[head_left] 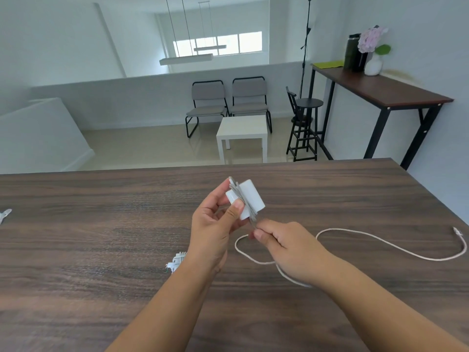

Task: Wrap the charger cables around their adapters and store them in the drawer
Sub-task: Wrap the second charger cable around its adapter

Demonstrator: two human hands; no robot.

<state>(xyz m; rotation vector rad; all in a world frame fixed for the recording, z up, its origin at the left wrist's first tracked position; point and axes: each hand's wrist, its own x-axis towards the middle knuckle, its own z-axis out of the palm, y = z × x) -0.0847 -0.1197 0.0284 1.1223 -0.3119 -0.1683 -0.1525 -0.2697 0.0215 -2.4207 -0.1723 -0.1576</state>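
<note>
Left hand (213,224) fingers grip the white adapter (250,199), held above the bench (101,224), several cable turns already around it. Right hand (286,246) fingers pinch the white cable (380,241) just below the adapter; its loose length trails rightward across the bench.

No legible txt, labels or nos. anywhere in view

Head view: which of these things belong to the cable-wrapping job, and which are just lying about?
Part of the job:
- white adapter, held by the left hand
- its cable, pinched by the right hand, the rest loose on the table
- wrapped charger by the left wrist

Lying about:
- white item at the table's left edge, unclear
- flower vase on the side table
</note>
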